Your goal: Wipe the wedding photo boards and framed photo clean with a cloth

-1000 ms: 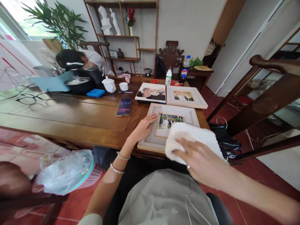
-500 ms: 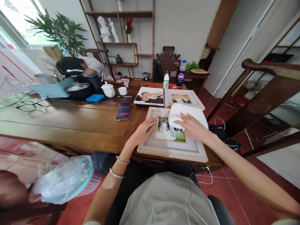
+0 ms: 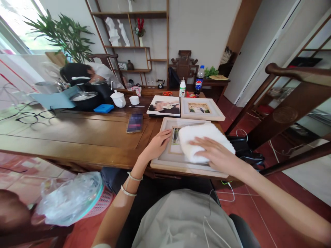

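Observation:
A pale wooden picture frame (image 3: pixel 178 168) lies flat near the table's front edge, with a photo behind its glass or inner panel. My left hand (image 3: pixel 157 144) rests on the frame's left side, fingers stretched out and flat. Under my right hand (image 3: pixel 219 155) is a folded white towel (image 3: pixel 200 132), pressed onto the frame's middle and right. The towel hides most of the photo; only its left strip shows. Just behind lie a second pale frame (image 3: pixel 216 115) with a photo and a white-edged photo panel (image 3: pixel 165 108).
Left of the frames lies a phone (image 3: pixel 134 123). Farther back are a white teapot (image 3: pixel 119 100), a white cup (image 3: pixel 134 100), a blue box (image 3: pixel 103 108), a milk bottle (image 3: pixel 182 89) and a cola bottle (image 3: pixel 199 82). A wooden chair (image 3: pixel 284 113) stands right. Another person (image 3: pixel 103 74) leans down behind the pots.
My right hand has brought the towel toward me and slightly left, across the photo, covering more of it. The left hand has stayed on the frame's left side.

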